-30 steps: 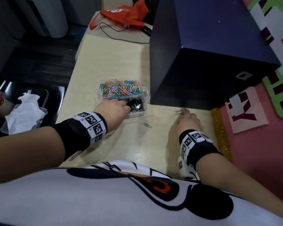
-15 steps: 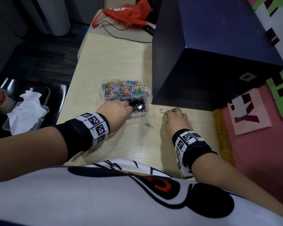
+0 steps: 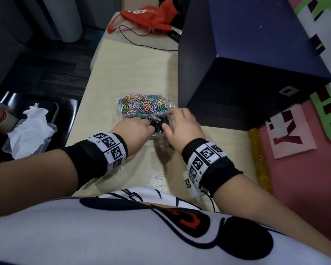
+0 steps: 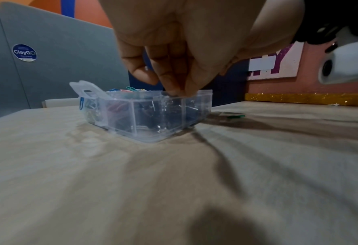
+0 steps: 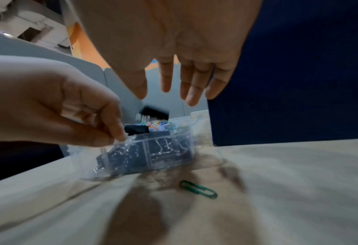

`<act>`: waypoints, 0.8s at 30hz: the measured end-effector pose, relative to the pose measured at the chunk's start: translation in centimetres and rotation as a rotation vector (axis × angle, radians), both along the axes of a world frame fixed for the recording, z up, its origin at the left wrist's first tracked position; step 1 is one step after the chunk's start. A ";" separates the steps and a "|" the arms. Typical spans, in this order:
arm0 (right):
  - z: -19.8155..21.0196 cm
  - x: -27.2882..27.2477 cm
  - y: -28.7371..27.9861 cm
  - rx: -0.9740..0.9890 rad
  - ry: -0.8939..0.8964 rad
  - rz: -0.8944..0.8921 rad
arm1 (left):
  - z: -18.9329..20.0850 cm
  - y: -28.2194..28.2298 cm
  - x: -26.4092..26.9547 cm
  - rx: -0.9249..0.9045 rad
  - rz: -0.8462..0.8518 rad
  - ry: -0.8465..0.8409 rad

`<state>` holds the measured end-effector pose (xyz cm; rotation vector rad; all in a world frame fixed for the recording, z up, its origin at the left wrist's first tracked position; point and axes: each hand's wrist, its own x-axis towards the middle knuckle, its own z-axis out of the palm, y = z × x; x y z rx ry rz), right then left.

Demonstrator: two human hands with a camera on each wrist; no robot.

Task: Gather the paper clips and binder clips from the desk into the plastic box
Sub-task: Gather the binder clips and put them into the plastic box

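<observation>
The clear plastic box (image 3: 171, 106) stands mid-desk, with coloured paper clips (image 3: 143, 105) in its far compartment and black binder clips (image 5: 132, 155) in the near ones. My left hand (image 3: 136, 129) curls at the near rim and pinches the box wall (image 4: 174, 99). My right hand (image 3: 180, 123) hovers over the box's right side, fingers straight and spread (image 5: 186, 86). A blurred black binder clip (image 5: 155, 112) is in the air just under those fingers. One green paper clip (image 5: 199, 189) lies on the desk in front of the box, also visible in the left wrist view (image 4: 235, 116).
A big dark blue box (image 3: 246, 64) stands right of the plastic box. A red bag (image 3: 147, 14) and black cable (image 3: 141, 43) lie at the desk's far end. Left of the desk, a tray with tissue (image 3: 31, 131). A gold glitter strip (image 3: 260, 159) edges the desk's right side.
My right hand carried a clip left from the foot of the dark blue box to above the plastic box and opened its fingers. The left hand stayed at the box's near rim.
</observation>
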<state>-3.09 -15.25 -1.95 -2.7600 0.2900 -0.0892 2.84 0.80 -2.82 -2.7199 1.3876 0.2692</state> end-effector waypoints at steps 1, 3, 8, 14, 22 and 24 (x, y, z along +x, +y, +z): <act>-0.2 0.1 0.0 0.002 0.026 -0.041 | 0.0 0.0 0.0 0.010 0.002 -0.001; -0.8 0.0 -0.7 -0.030 0.155 -0.109 | 0.1 0.0 0.0 0.030 0.010 0.001; -2.7 -1.6 -1.5 -0.077 0.504 0.057 | 0.2 -0.2 0.1 0.047 0.024 0.019; -3.8 -2.9 -1.7 -0.104 0.507 0.019 | 0.9 0.6 2.0 -0.113 0.147 -0.045; -4.3 -3.4 -2.3 -0.060 0.659 -0.057 | 0.4 2.1 6.3 -0.036 0.538 0.127; -4.3 -3.9 -2.3 -0.060 0.637 -0.065 | 0.4 2.0 6.7 -0.012 0.553 0.131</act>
